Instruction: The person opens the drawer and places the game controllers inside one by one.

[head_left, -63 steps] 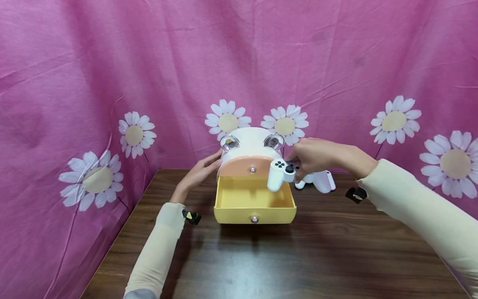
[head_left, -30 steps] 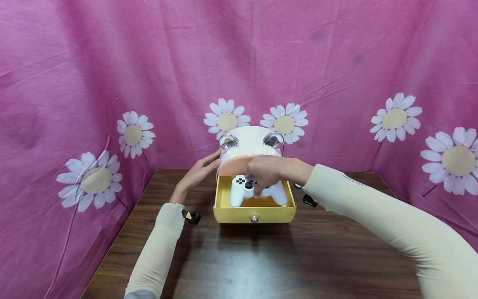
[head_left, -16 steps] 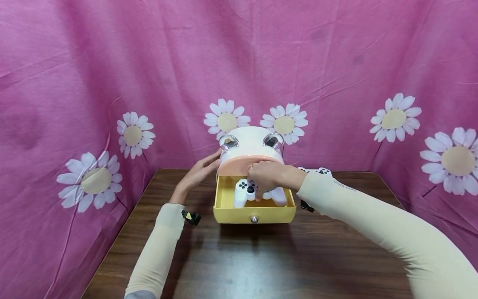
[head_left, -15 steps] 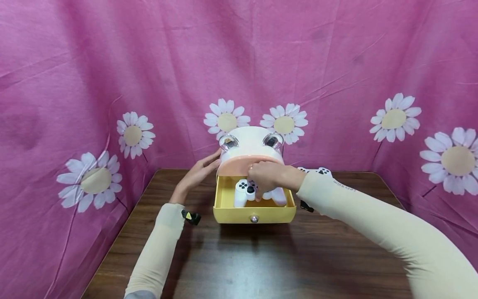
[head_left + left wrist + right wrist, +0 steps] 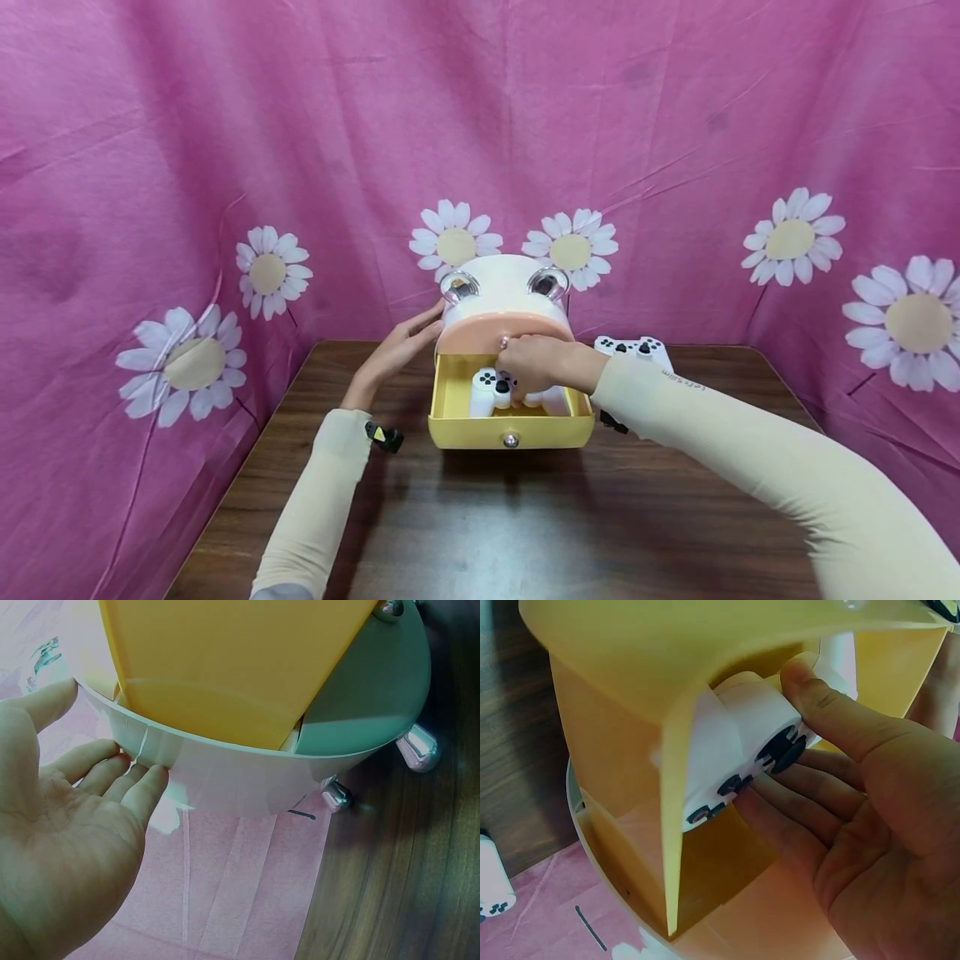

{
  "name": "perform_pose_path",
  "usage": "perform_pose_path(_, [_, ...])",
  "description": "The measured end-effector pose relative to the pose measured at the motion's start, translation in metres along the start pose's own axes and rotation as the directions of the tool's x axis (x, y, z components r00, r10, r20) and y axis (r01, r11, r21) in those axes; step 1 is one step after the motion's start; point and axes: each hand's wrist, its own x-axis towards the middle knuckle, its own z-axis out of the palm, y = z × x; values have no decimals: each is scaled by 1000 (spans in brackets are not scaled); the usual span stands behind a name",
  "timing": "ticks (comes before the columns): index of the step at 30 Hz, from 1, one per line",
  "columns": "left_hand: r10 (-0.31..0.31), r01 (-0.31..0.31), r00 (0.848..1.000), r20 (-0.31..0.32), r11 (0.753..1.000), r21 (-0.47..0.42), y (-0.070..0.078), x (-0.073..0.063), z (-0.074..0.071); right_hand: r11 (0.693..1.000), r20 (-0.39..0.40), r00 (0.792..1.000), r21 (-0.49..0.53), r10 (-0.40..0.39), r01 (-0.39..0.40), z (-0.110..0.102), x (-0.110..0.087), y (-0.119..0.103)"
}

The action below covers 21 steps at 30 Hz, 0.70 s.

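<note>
A small frog-faced drawer box [image 5: 504,285] with a white top and silver-ringed eyes stands on the table, its yellow drawer [image 5: 465,432] pulled out. My right hand [image 5: 536,362] holds a white game controller [image 5: 486,398] inside the drawer. In the right wrist view my thumb presses one face of that controller [image 5: 739,724] and the fingers lie against the other. The hand covers its middle in the head view. My left hand [image 5: 393,357] rests on the box's left side; in the left wrist view its extended fingers touch the box wall [image 5: 232,776].
A second white game controller [image 5: 658,357] lies on the table right of the box, partly behind my right sleeve [image 5: 697,408]. Above the drawer is a peach upper drawer [image 5: 472,335] with a round knob. A pink curtain [image 5: 360,125] with daisies hangs behind the brown wooden table [image 5: 420,533].
My right hand has carried the controller leftward from beside the box into the yellow drawer, then lowered it a little. The left hand has stayed in place.
</note>
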Motion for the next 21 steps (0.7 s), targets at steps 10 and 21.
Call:
perform_pose_path(10, [-7,7,1000,-2,1000,9,2,0,-1,1000,13,1000,-1,12,-12,-2,-1,1])
perform_pose_path(21, [-9,9,1000,-12,999,33,1,0,0,998,-16,998,0,-67,67,-23,-22,10])
